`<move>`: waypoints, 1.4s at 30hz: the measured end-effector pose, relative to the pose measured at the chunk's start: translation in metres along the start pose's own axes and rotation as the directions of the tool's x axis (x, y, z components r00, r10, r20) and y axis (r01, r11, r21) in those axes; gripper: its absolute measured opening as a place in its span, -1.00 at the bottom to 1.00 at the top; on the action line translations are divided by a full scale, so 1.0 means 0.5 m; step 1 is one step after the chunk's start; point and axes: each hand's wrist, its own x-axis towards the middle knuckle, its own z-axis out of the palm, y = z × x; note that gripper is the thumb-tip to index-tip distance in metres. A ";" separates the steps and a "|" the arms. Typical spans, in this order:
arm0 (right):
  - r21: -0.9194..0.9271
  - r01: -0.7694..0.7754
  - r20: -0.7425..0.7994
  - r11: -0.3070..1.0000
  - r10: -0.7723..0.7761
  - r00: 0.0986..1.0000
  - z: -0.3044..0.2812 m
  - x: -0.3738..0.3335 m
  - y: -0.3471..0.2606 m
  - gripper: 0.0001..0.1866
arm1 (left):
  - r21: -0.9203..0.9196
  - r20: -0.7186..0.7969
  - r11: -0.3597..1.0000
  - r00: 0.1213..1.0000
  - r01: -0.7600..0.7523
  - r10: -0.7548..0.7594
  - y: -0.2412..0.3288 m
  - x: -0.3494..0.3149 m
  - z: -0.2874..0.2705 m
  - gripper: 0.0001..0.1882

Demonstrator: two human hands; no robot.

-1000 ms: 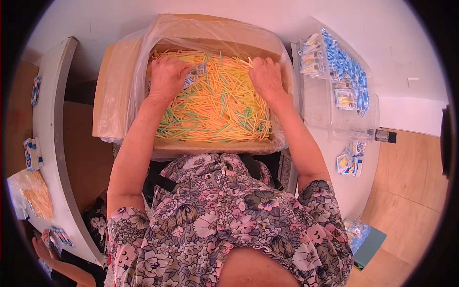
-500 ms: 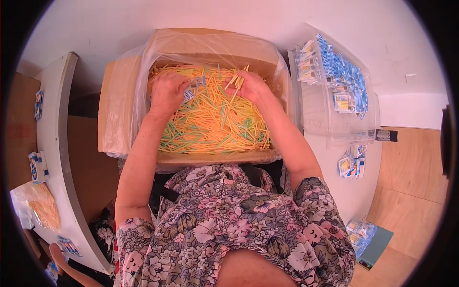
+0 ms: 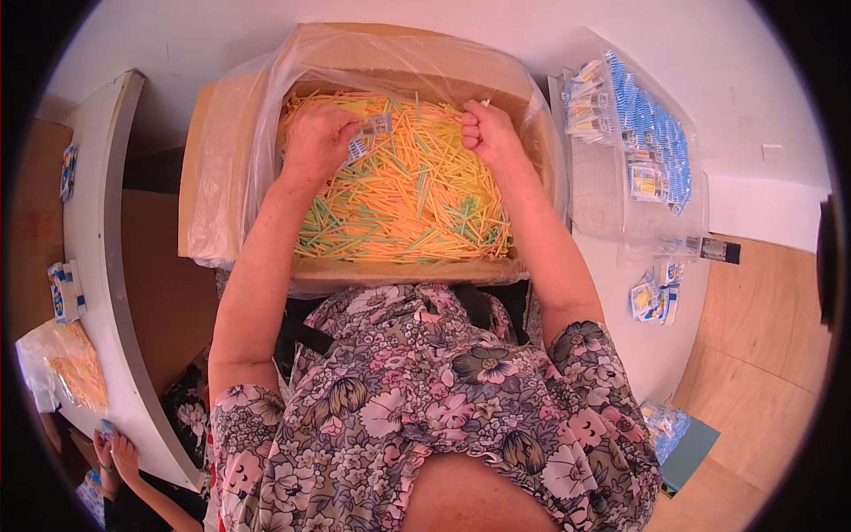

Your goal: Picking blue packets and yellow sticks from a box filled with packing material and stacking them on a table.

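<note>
My left hand (image 3: 316, 142) is closed, pinching a small clear packet (image 3: 376, 124) with blue and white print between thumb and fingers. Below both hands lies a heap of thin sticks (image 3: 403, 204) in orange, yellow and green, filling a cardboard box (image 3: 222, 160) lined with a clear plastic bag (image 3: 275, 115). At the right side of the heap my right hand (image 3: 493, 135) is curled into a fist. Pale stick ends peek out by its index finger; the rest of what it holds is hidden by the fingers.
On the right a clear plastic bin (image 3: 603, 213) holds rows of blue-striped packets (image 3: 651, 133); a few loose packets (image 3: 654, 297) lie beside it. A white table (image 3: 106, 266) at left bears packets and a bag of sticks (image 3: 75, 363). Another person's hands (image 3: 115, 457) hold something small there.
My right hand has closed from a loose hold on several sticks into a fist and moved a little right and up. The other person's second hand has come into view.
</note>
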 end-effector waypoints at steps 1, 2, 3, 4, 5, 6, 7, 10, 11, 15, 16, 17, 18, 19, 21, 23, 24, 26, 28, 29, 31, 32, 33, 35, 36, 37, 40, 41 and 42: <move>-0.004 -0.006 0.003 1.000 0.006 1.000 0.005 -0.010 -0.002 -0.90 | 0.002 -0.001 1.000 1.000 0.008 -0.008 -0.004 -0.002 0.001 -0.92; -0.215 0.048 -0.026 0.975 -0.055 0.998 0.011 -0.027 -0.003 -0.90 | -0.004 -0.018 1.000 1.000 -0.002 0.001 -0.008 -0.005 0.002 -0.92; -0.417 0.094 -0.039 0.904 -0.122 0.992 0.017 -0.035 -0.001 -0.90 | -0.010 -0.036 1.000 0.999 -0.011 0.010 -0.012 -0.009 0.001 -0.93; -0.416 0.097 -0.041 0.904 -0.125 0.991 0.008 -0.031 0.007 -0.90 | -0.011 -0.036 1.000 0.999 -0.014 0.014 -0.009 -0.006 0.001 -0.93; -0.745 0.428 0.169 0.511 -0.476 0.863 -0.003 -0.023 0.024 -0.94 | -0.018 -0.028 1.000 1.000 -0.007 0.007 -0.006 -0.003 0.003 -0.93; -0.817 0.571 0.488 -0.079 -0.620 0.614 -0.015 -0.013 0.036 -0.93 | -0.025 -0.020 1.000 1.000 0.000 0.000 -0.003 -0.001 0.004 -0.93; -0.815 0.575 0.493 -0.078 -0.616 0.614 0.000 -0.014 0.035 -0.93 | -0.021 -0.021 1.000 1.000 0.005 -0.005 -0.006 -0.003 0.002 -0.93; -0.836 0.287 0.492 -0.468 -0.406 0.770 0.037 -0.015 0.030 -0.82 | 0.032 -0.030 0.999 0.999 -0.035 0.036 -0.010 -0.006 0.000 -0.90; -0.819 0.287 0.501 -0.498 -0.376 0.779 0.032 -0.007 0.029 -0.82 | 0.022 -0.028 0.999 0.999 -0.026 0.026 -0.007 -0.003 0.000 -0.89; -0.806 0.425 0.589 -0.411 -0.495 0.639 0.016 -0.027 0.008 -0.83 | -0.068 -0.038 0.997 0.998 0.039 -0.042 -0.007 0.000 -0.003 -0.91; -0.806 0.424 0.590 -0.414 -0.497 0.636 0.012 -0.030 0.007 -0.83 | -0.069 -0.041 0.997 0.998 0.037 -0.040 -0.004 0.000 -0.002 -0.91; -0.863 0.457 0.492 -0.214 -0.561 0.666 0.007 -0.032 0.008 -0.81 | -0.187 -0.017 0.975 0.992 0.119 -0.124 0.001 -0.001 -0.002 -0.91; -0.878 0.479 0.384 -0.004 -0.603 0.699 0.002 -0.035 0.008 -0.79 | -0.299 0.016 0.933 0.979 0.199 -0.204 0.004 0.000 -0.002 -0.91; -0.878 0.479 0.385 -0.008 -0.607 0.695 0.000 -0.042 0.009 -0.79 | -0.301 0.013 0.934 0.980 0.193 -0.199 0.001 0.000 -0.001 -0.91; -0.516 0.132 0.243 0.847 -0.003 0.970 -0.001 -0.057 0.015 -0.77 | -0.477 0.099 0.844 0.969 0.244 -0.225 -0.014 -0.006 0.001 -0.87; -0.328 0.053 0.203 0.943 0.015 0.979 0.023 -0.062 0.032 -0.79 | -0.454 0.120 0.853 0.967 0.256 -0.226 -0.017 -0.006 -0.001 -0.87; -0.125 -0.031 0.173 0.992 0.053 0.983 0.034 -0.061 0.039 -0.81 | -0.429 0.143 0.860 0.961 0.277 -0.238 -0.017 -0.006 -0.002 -0.86; -0.070 -0.009 0.170 0.998 0.021 0.985 0.039 -0.015 0.033 -0.81 | -0.500 0.139 0.820 0.961 0.278 -0.241 -0.018 -0.007 0.008 -0.86; -0.014 0.012 0.167 1.000 -0.009 0.986 0.032 0.011 0.030 -0.82 | -0.567 0.138 0.775 0.960 0.278 -0.243 -0.019 -0.005 0.010 -0.86; -0.088 0.011 0.182 0.996 0.005 0.983 0.027 0.016 0.027 -0.80 | -0.595 0.202 0.731 0.943 0.334 -0.265 -0.019 -0.005 0.007 -0.86; -0.153 0.016 0.199 0.988 0.015 0.980 0.017 0.014 0.020 -0.78 | -0.612 0.269 0.689 0.922 0.387 -0.279 -0.018 -0.003 0.000 -0.86; -0.057 -0.029 0.290 0.998 0.044 0.956 0.016 -0.009 0.017 -0.75 | -0.643 0.321 0.647 0.911 0.411 -0.260 -0.015 -0.005 -0.005 -0.84; 0.036 -0.082 0.381 0.996 0.063 0.923 0.018 -0.032 0.015 -0.72 | -0.670 0.372 0.602 0.898 0.435 -0.236 -0.011 -0.006 -0.008 -0.82; 0.108 0.008 0.268 0.994 -0.037 0.963 0.053 -0.113 -0.006 -0.71 | -0.674 0.422 0.565 0.876 0.476 -0.235 0.005 -0.015 -0.010 -0.80; 0.170 0.108 0.141 0.980 -0.132 0.981 0.061 -0.139 -0.011 -0.69 | -0.675 0.474 0.527 0.851 0.516 -0.227 0.015 -0.015 -0.010 -0.77; 0.179 0.113 0.133 0.977 -0.138 0.982 0.052 -0.143 -0.011 -0.69 | -0.672 0.481 0.531 0.849 0.517 -0.218 0.032 -0.013 -0.007 -0.77; 0.173 0.190 0.064 0.967 -0.203 0.977 0.023 -0.161 -0.010 -0.68 | -0.618 0.557 0.513 0.792 0.595 -0.248 0.101 -0.004 -0.006 -0.80; -0.017 0.276 -0.012 0.961 -0.276 0.961 0.013 -0.171 -0.011 -0.68 | -0.589 0.581 0.550 0.783 0.592 -0.221 0.133 0.002 -0.016 -0.80; -0.212 0.336 -0.073 0.918 -0.358 0.931 0.003 -0.183 -0.013 -0.67 | -0.560 0.605 0.586 0.772 0.586 -0.195 0.155 0.006 -0.016 -0.81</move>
